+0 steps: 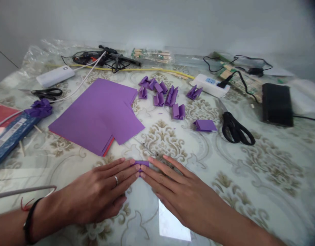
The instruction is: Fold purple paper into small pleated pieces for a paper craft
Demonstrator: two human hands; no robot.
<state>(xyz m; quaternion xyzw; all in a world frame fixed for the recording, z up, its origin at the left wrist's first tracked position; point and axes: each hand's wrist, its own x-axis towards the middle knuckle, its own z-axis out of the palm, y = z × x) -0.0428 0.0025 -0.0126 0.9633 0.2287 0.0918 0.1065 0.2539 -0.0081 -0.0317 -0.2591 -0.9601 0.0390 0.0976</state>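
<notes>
Purple paper piece [145, 164] lies betw. L hand [102, 193] (8 o'clock) & R hand [181, 191] (4 o'clock), straight fingers pressing it, no pinch; folded units [171, 96] look done at 1 o'clock, this one prob. mid-fold, purple sheets [93, 111] unfolded at 10 o'clock

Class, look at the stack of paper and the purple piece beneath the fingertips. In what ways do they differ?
The stack spreads broad and flat, while the piece shows only as a small strip, the rest hidden by fingers.
The stack lies untouched; the piece is under the fingertips of the left hand and right hand.
The stack shows red along its lower edges; the piece shows only purple.
Both have a purple face.
</notes>
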